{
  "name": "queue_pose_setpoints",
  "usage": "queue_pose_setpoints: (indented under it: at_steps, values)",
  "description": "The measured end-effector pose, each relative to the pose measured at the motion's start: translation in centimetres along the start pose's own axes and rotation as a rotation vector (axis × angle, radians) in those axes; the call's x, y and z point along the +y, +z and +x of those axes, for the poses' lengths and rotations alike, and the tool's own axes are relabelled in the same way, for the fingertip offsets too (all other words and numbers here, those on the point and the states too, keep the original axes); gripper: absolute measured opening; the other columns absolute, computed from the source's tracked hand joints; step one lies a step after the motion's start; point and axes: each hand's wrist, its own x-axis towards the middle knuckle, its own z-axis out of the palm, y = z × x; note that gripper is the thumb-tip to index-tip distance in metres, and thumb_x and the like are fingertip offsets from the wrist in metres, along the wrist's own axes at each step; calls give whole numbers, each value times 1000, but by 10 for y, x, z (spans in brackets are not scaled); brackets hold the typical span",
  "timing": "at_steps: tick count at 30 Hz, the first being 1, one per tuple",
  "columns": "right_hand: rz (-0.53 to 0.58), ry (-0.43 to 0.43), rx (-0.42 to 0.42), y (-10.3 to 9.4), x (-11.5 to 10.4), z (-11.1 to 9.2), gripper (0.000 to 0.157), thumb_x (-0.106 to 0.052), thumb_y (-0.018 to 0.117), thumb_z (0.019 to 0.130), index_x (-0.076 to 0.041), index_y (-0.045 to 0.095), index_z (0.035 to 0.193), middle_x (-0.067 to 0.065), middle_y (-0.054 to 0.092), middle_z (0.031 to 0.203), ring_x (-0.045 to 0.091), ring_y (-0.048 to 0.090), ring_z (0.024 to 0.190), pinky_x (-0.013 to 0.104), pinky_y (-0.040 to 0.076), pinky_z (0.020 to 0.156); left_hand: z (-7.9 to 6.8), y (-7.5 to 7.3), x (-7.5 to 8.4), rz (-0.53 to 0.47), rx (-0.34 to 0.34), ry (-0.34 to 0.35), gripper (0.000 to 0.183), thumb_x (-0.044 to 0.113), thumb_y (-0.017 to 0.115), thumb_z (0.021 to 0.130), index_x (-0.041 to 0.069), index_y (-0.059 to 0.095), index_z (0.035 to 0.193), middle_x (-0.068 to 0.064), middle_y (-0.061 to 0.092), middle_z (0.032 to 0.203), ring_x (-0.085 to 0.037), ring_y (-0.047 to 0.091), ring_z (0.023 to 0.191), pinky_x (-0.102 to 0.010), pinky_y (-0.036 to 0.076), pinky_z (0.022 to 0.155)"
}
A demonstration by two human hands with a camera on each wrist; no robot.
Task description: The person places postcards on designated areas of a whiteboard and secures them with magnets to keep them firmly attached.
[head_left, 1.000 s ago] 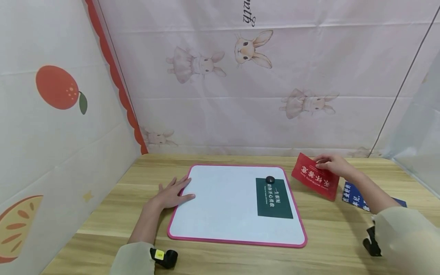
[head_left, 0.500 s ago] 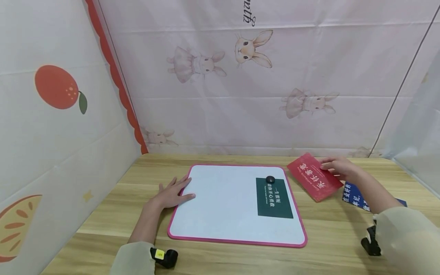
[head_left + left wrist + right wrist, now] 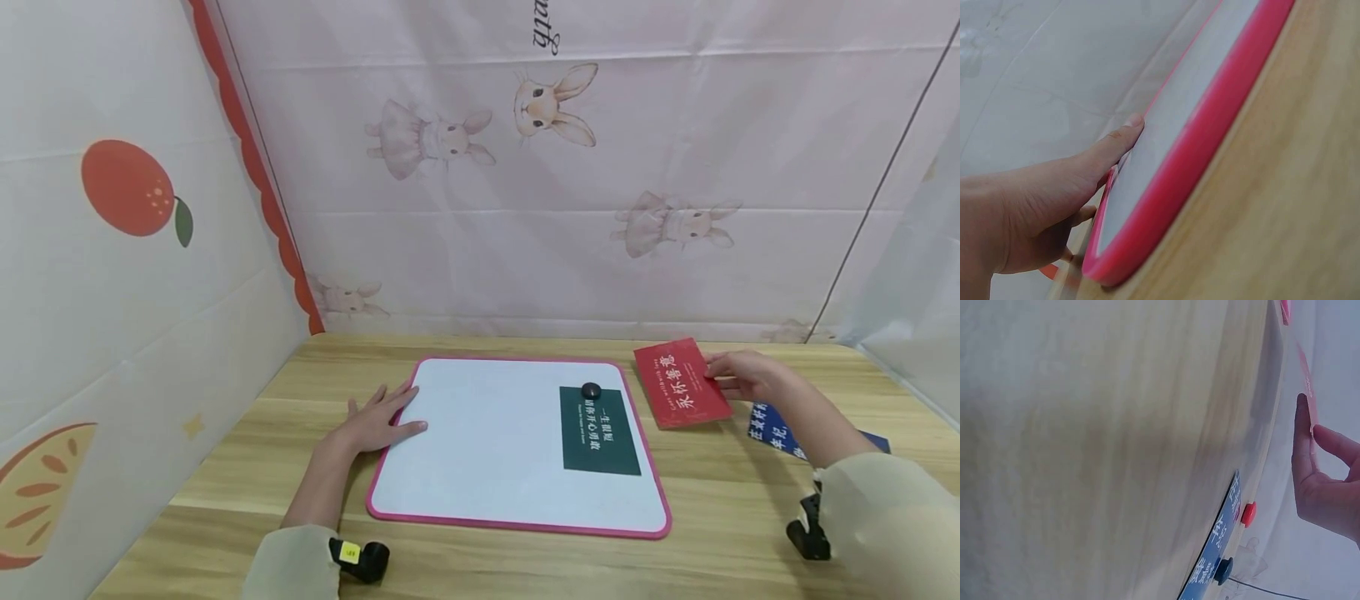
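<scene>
A pink-framed whiteboard (image 3: 480,450) lies on the wooden table. My left hand (image 3: 378,423) rests on its left edge with the fingers spread; in the left wrist view the thumb (image 3: 1129,130) lies on the white surface. On the board's right side is a dark green card (image 3: 600,446) with white writing, a round black magnet (image 3: 591,391) at its top edge. My right hand (image 3: 750,377) pinches a red card (image 3: 681,385) by its right edge, between thumb and fingers. The right wrist view shows the card (image 3: 1307,387) edge-on, raised off the table.
A blue card (image 3: 776,431) with white writing lies under my right forearm, partly hidden. Beside it in the right wrist view are a red magnet (image 3: 1249,514) and a dark magnet (image 3: 1224,571). A rabbit-print sheet (image 3: 480,250) hangs behind the table.
The red card has turned in my right hand, and the grip has gone from its upper face to its right edge. My left hand and the board have stayed put.
</scene>
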Motion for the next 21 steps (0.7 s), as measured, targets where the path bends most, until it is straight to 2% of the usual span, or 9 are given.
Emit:
queue_pose_setpoints:
  at_steps: [7,21]
  values:
    - [23,21,3,2,2,0,70,4,46,89,7,0,142,3,55,89,16,63,77,35,49,83,-2,-2,1,-19,-6,12,80,60,52,83,16,30,145,-7,18,151,-38,4,136,-67,-8,96]
    - [48,25,8,4,6,3,70,5,46,89,7,0,142,4,55,88,18,62,77,36,49,83,-2,-2,1,-11,-10,15,79,60,51,83,16,30,145,-7,18,151,-38,4,136,-67,-8,96]
